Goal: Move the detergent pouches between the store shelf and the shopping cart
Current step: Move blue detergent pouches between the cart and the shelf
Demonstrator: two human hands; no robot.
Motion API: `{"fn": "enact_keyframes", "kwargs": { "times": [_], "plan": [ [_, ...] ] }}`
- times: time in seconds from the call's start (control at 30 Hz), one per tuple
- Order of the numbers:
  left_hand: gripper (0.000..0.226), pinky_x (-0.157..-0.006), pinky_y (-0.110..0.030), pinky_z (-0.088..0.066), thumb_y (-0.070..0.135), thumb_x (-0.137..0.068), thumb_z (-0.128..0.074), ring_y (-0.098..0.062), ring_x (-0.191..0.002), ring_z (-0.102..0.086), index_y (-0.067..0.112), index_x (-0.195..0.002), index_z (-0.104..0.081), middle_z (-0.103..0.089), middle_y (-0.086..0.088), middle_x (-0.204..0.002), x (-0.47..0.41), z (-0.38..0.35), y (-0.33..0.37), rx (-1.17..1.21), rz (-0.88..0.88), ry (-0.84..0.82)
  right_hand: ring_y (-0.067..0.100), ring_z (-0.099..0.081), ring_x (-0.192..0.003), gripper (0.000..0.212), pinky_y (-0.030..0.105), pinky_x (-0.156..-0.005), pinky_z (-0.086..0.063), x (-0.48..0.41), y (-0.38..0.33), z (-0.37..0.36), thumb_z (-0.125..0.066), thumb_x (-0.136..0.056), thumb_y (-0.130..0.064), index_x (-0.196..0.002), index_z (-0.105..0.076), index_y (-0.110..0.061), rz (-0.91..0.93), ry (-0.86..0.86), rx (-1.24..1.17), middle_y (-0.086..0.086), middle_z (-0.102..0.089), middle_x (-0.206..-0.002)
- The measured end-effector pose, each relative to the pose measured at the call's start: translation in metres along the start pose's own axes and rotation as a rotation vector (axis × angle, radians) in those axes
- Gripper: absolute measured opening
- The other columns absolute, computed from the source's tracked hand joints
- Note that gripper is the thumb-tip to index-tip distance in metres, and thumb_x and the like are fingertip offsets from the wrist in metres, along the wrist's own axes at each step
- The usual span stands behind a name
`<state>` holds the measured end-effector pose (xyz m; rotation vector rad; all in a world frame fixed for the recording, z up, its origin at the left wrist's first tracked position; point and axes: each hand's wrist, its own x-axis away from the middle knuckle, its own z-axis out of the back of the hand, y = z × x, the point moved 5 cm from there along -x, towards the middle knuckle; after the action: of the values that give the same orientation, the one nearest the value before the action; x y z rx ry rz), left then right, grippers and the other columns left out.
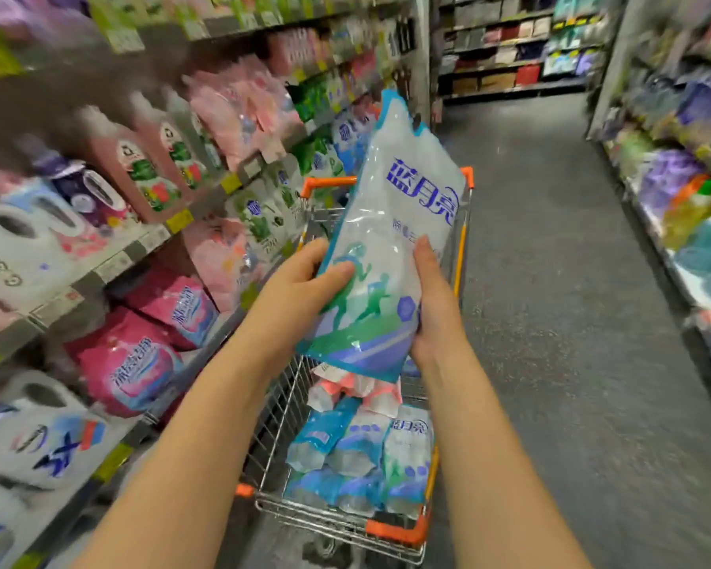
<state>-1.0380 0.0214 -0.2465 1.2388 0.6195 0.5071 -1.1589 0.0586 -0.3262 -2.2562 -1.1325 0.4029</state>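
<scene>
Just below my forearms, the shopping cart [337, 517] has its near end packed with blue detergent pouches [362, 449] lying side by side, and a pink-and-white pouch [358, 388] is crumpled further in. Above them I hold one more blue-and-white pouch [390, 240], tilted with its top end up and away from me. My left hand [300, 281] pinches its left edge, thumb on the printed face and fingers curled behind. My right hand [436, 318] wraps the lower right edge, thumb lying along the front. Both grips sit low, so I judge the liquid above them could slump and fold the bag over my fingers. The film looks slick, and a slackened pinch might let it slide out onto the pouches below or the wire rim, where a corner could split. I cannot tell from here whether it is bound for the cart or the shelf. If it goes to the store shelf [140, 250] on my left, the rows there are crowded with pink pouches [136, 375] and bottles [136, 166], and pushing it in carelessly could knock a neighbour off the lip. The cart's far end lies close behind the pouch top and could snag it on a forward swing. A drop to the right would land on the grey aisle floor [551, 281].
</scene>
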Motion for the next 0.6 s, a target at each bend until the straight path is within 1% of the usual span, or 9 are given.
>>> {"fn": "enact_keyframes", "kwargs": {
  "times": [0.07, 0.17, 0.23, 0.27, 0.33, 0.4, 0.47, 0.53, 0.6],
  "plan": [
    [0.016, -0.067, -0.030, -0.052, 0.005, -0.091, -0.052, -0.011, -0.069, -0.061, 0.021, -0.089, -0.053, -0.063, 0.000, -0.082, 0.011, 0.008, 0.023, 0.015, -0.038, 0.056, 0.038, -0.059, -0.114, 0.085, 0.058, -0.097, -0.045, 0.010, -0.018, -0.025, -0.080, -0.063, -0.046, -0.134, -0.048, -0.013, 0.064, 0.004, 0.062, 0.018, -0.061, -0.125],
    [0.025, -0.076, -0.032, -0.056, 0.005, -0.090, -0.053, -0.014, -0.081, -0.065, 0.028, -0.100, -0.052, -0.066, 0.002, -0.094, 0.028, 0.018, 0.053, 0.070, -0.098, 0.115, 0.037, -0.064, -0.103, 0.061, 0.053, -0.089, -0.052, 0.031, -0.042, -0.070, -0.071, -0.074, -0.029, -0.128, -0.051, -0.009, 0.144, -0.074, 0.147, 0.018, -0.065, -0.117],
    [0.029, -0.077, -0.027, -0.055, 0.012, -0.086, -0.063, -0.011, -0.085, -0.066, 0.032, -0.105, -0.053, -0.068, 0.006, -0.099, 0.041, 0.030, 0.070, 0.038, -0.166, 0.166, 0.032, -0.067, -0.095, 0.046, 0.047, -0.084, -0.055, 0.048, -0.053, -0.100, -0.068, -0.080, -0.019, -0.123, -0.053, -0.010, 0.195, -0.137, 0.186, 0.016, -0.067, -0.112],
    [0.032, -0.076, -0.026, -0.055, 0.017, -0.080, -0.066, -0.009, -0.086, -0.066, 0.032, -0.106, -0.053, -0.068, 0.006, -0.100, 0.049, 0.038, 0.077, 0.018, -0.194, 0.201, 0.029, -0.068, -0.092, 0.044, 0.046, -0.083, -0.056, 0.054, -0.055, -0.113, -0.069, -0.080, -0.017, -0.122, -0.053, -0.011, 0.213, -0.164, 0.210, 0.013, -0.069, -0.109],
    [0.038, -0.071, -0.020, -0.052, 0.019, -0.076, -0.068, -0.004, -0.081, -0.066, 0.032, -0.109, -0.052, -0.068, 0.008, -0.097, 0.067, 0.052, 0.092, 0.006, -0.233, 0.266, 0.027, -0.069, -0.089, 0.049, 0.046, -0.081, -0.056, 0.069, -0.056, -0.138, -0.076, -0.075, -0.020, -0.118, -0.054, -0.013, 0.249, -0.210, 0.275, 0.008, -0.071, -0.103],
    [0.046, -0.066, -0.015, -0.051, 0.015, -0.077, -0.070, 0.000, -0.077, -0.067, 0.026, -0.117, -0.051, -0.068, 0.007, -0.097, 0.091, 0.065, 0.105, 0.033, -0.261, 0.327, 0.026, -0.069, -0.093, 0.060, 0.046, -0.082, -0.056, 0.086, -0.052, -0.161, -0.081, -0.064, -0.031, -0.116, -0.056, -0.015, 0.280, -0.258, 0.329, 0.007, -0.071, -0.104],
    [0.063, -0.067, -0.014, -0.052, 0.024, -0.067, -0.078, 0.000, -0.081, -0.068, 0.024, -0.123, -0.049, -0.068, 0.009, -0.099, 0.120, 0.076, 0.113, 0.025, -0.272, 0.410, 0.024, -0.069, -0.094, 0.071, 0.045, -0.081, -0.056, 0.107, -0.044, -0.180, -0.081, -0.055, -0.039, -0.117, -0.055, -0.018, 0.289, -0.293, 0.355, 0.005, -0.071, -0.105],
    [0.076, -0.074, -0.018, -0.053, 0.034, -0.057, -0.082, -0.005, -0.089, -0.068, 0.024, -0.125, -0.050, -0.069, 0.009, -0.102, 0.154, 0.091, 0.114, 0.004, -0.271, 0.513, 0.022, -0.070, -0.093, 0.079, 0.046, -0.081, -0.056, 0.132, -0.030, -0.197, -0.080, -0.049, -0.047, -0.118, -0.053, -0.020, 0.284, -0.309, 0.399, 0.002, -0.071, -0.103],
    [0.078, -0.085, -0.033, -0.053, 0.043, -0.056, -0.078, -0.015, -0.097, -0.067, 0.026, -0.127, -0.049, -0.069, 0.005, -0.107, 0.192, 0.109, 0.112, 0.018, -0.252, 0.634, 0.021, -0.069, -0.093, 0.085, 0.048, -0.083, -0.055, 0.158, -0.011, -0.216, -0.079, -0.046, -0.053, -0.120, -0.052, -0.022, 0.264, -0.357, 0.452, 0.000, -0.071, -0.103]
  ]
}}
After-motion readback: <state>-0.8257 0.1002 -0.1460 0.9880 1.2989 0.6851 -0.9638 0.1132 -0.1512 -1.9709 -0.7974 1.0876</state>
